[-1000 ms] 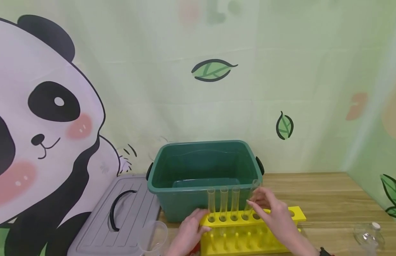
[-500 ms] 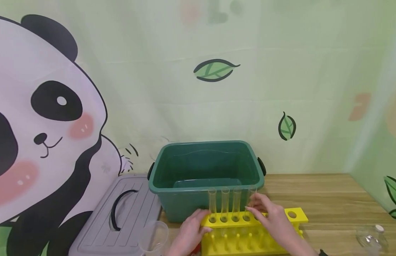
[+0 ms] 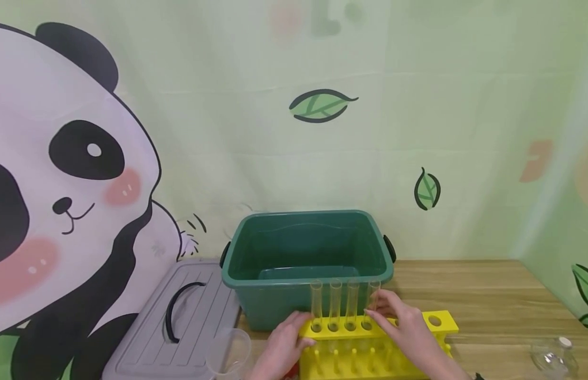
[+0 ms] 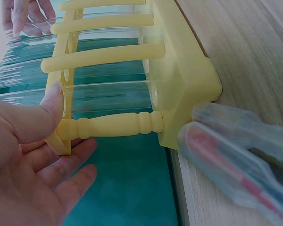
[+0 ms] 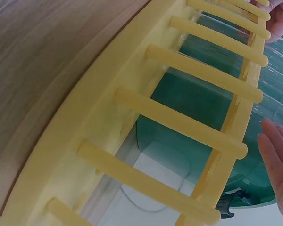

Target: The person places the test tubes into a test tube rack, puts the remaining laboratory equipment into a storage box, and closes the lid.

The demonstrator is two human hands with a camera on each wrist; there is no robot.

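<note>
A yellow test tube rack (image 3: 341,328) stands in front of the green bin, with several clear test tubes (image 3: 335,303) upright in its left holes. My left hand (image 3: 283,343) grips the rack's left end, the thumb on the near side of the top bar and fingers behind it, as the left wrist view shows. My right hand (image 3: 408,327) pinches a clear test tube (image 3: 373,295) in the fourth hole from the left, near the tube's upper part. In the right wrist view only part of the right hand (image 5: 280,165) shows at the right edge.
Behind the rack is the green bin (image 3: 303,282). A grey lid (image 3: 194,311) with a black handle lies left, a clear cup (image 3: 229,353) beside it. A clear vessel with a white cap (image 3: 555,356) sits right. Clear plastic with something red inside (image 4: 226,160) lies near the left hand.
My right hand has lowered slightly, and the fourth test tube has gone from tilted to nearly upright in its hole. The left hand stays on the rack's end. The head view has shifted a little.
</note>
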